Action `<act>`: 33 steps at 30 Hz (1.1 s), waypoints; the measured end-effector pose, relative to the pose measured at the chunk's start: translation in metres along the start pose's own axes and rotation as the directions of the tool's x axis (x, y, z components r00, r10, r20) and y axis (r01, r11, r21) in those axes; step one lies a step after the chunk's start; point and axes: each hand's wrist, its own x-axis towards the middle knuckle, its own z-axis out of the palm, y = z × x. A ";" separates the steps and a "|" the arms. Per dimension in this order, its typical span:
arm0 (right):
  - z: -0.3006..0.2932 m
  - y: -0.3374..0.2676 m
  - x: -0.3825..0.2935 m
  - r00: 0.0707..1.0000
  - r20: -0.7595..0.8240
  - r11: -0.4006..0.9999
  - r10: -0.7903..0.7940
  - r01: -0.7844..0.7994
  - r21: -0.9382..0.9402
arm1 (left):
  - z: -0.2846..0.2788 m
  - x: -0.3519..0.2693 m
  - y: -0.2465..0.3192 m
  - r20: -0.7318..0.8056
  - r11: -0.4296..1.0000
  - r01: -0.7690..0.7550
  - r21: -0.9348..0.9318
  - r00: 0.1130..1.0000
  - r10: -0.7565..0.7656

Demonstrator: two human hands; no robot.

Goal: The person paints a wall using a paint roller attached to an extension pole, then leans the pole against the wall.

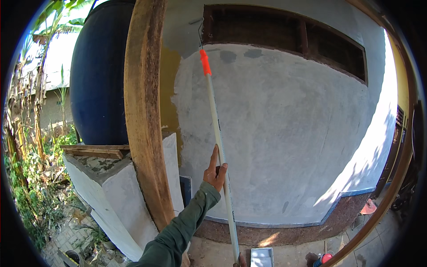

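My left hand (215,173), in a green sleeve, steadies the middle of a long, pale roller extension pole (218,133), index finger stretched along it. At the bottom edge, my right hand (243,261) is gripped around the pole's lower part, mostly cut off by the frame. The pole rises to an orange roller handle (205,62) with a thin wire frame (200,33). A small grey paint roller (195,21) at its tip is against the upper wall, left of a dark wooden window frame (304,36). Grey paint covers most of the wall (273,133); a mustard-yellow strip (169,83) shows at its left.
A wooden post (145,100) stands close on the left, before a large dark-blue tank (100,76) on a masonry plinth (116,193). Below are a paint tray (262,257) and a bucket (325,258). A curved-looking wooden beam (377,230) crosses the right side.
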 end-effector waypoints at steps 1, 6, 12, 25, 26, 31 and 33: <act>0.002 -0.002 0.004 1.000 -0.003 1.000 0.001 -0.001 -0.001 | 0.000 0.005 0.000 0.002 1.000 -0.001 -0.002 1.000 0.001; 0.015 -0.051 0.052 0.988 -0.026 0.988 -0.151 0.151 -0.016 | -0.016 0.065 -0.009 -0.026 1.000 -0.001 -0.001 1.000 0.001; 0.030 -0.100 0.109 0.987 0.097 0.986 -0.130 0.138 -0.089 | -0.047 0.170 -0.021 -0.099 0.997 -0.046 -0.070 0.994 0.039; 0.016 -0.041 0.043 0.993 0.004 0.992 -0.114 0.114 -0.052 | -0.029 0.061 0.032 -0.018 0.993 -0.014 -0.118 1.000 0.012; 0.014 -0.032 0.036 0.994 -0.032 0.993 -0.105 0.104 -0.049 | -0.024 0.052 0.032 -0.018 0.993 -0.039 -0.111 0.999 0.037; 0.010 -0.020 0.019 0.997 -0.037 0.998 -0.069 0.069 -0.005 | -0.019 0.032 0.020 0.019 0.990 0.034 -0.138 0.999 -0.032; 0.009 -0.017 0.017 0.998 -0.042 0.998 -0.053 0.055 0.030 | -0.015 0.029 0.016 0.035 0.986 0.044 -0.158 0.999 -0.039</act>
